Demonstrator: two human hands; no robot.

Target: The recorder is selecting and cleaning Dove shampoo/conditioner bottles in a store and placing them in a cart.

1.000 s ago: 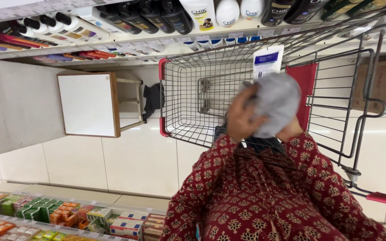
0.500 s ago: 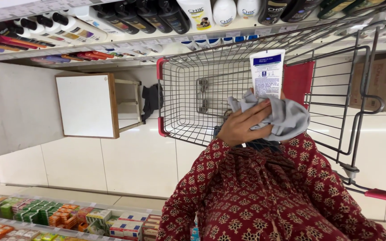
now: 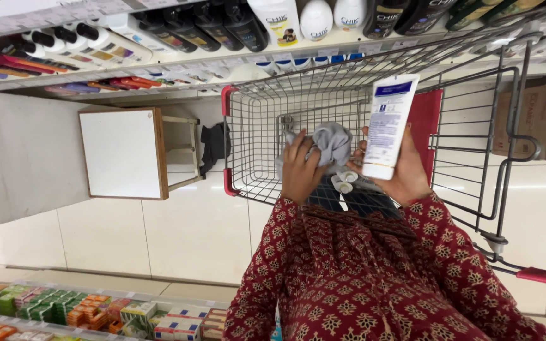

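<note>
My left hand (image 3: 299, 170) is closed around a crumpled grey cloth (image 3: 331, 144), held just left of a white squeeze tube with a blue label (image 3: 388, 123). My right hand (image 3: 409, 180) grips that tube by its lower part and holds it upright over a wire shopping cart (image 3: 254, 126) with red corners. The cloth touches or nearly touches the tube's left side. Both sleeves are dark red with a pale flower print. A couple of small white items (image 3: 342, 183) lie in the cart under my hands.
A shelf of bottles and tubes (image 3: 222, 25) runs across the top. A white-fronted wooden box (image 3: 124, 151) stands left of the cart on the pale tiled floor. Small boxed goods (image 3: 96, 309) fill a shelf at bottom left. A cardboard carton (image 3: 535, 117) sits at right.
The grey cloth, which was up close and covering the tube, has come down and to the left. The white tube now shows fully in my right hand.
</note>
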